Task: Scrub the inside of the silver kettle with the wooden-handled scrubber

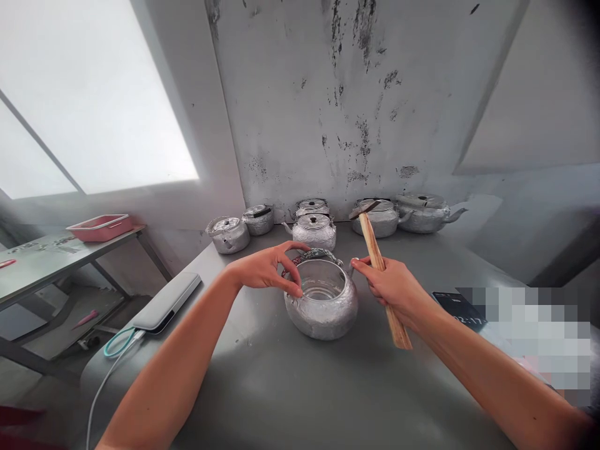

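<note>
A lidless silver kettle (pixel 323 319) with a dented, patterned surface stands upright on the table in front of me. Its wrapped carrying handle (pixel 321 253) lies toward the back of the open mouth. My left hand (pixel 267 269) holds the kettle's left side, thumb at the front of the rim and fingers bent by the handle's left end. In my right hand (pixel 387 281) is a hammer (pixel 372 244), gripped around its wooden shaft with the thin dark head up. The right thumb and forefinger are at the kettle's spout, which they partly hide.
Several finished-looking silver kettles (pixel 314 234) with lids line the table's (pixel 281 394) back by the wall. A power bank (pixel 169 303) with a cable lies left, a phone (pixel 459 309) right. A pink basket (pixel 100 228) sits on another table.
</note>
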### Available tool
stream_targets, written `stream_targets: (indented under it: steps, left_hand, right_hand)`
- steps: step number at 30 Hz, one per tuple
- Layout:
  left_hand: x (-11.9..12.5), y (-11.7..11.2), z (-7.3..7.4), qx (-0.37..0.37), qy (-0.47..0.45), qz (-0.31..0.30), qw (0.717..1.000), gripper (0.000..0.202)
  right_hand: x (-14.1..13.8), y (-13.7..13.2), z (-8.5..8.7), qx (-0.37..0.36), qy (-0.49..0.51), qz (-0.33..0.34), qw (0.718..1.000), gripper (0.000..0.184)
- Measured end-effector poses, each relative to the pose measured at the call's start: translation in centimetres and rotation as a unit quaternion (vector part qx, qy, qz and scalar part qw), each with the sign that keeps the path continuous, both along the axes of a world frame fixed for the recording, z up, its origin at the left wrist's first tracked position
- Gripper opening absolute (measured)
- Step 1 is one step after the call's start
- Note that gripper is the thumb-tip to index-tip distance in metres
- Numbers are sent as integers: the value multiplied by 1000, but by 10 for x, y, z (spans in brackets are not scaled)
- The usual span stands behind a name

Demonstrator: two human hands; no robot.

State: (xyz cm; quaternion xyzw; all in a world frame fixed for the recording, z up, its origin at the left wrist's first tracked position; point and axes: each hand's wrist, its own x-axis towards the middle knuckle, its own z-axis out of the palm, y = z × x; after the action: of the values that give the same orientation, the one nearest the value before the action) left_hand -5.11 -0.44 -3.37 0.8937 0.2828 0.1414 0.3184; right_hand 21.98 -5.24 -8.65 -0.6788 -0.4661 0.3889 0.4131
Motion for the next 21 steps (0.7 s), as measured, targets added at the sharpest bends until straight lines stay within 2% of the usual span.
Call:
stream_targets:
  steps: [3, 7, 8, 11, 12, 18, 21]
  left_hand:
    - [0, -13, 8, 27, 42, -7, 999, 25]
    - [5, -33, 18, 61, 80, -14, 995, 36]
    - [6, -35, 20, 79, 80, -18, 993, 53]
    - [10, -29, 22, 105, 103, -45, 988, 119]
    - [12, -24, 23, 103, 118, -53, 986, 129]
    - [31, 2, 28, 85, 180, -112, 974, 132]
    - [39, 2, 26, 76, 177, -101, 976, 130]
  right_hand:
    - [-4, -5, 5, -8, -1, 16, 1000, 35]
    - [-12, -12, 12, -11, -8, 33, 999, 37]
    - [-13, -13, 13, -11, -10, 32, 999, 38]
    - [-12, -13, 17, -6, -17, 22, 1000, 37]
    - [-11, -12, 17, -4, -18, 17, 1000, 36]
    - [-5, -9, 17, 6, -20, 12, 1000, 35]
    - [-5, -10, 15, 9, -21, 20, 1000, 34]
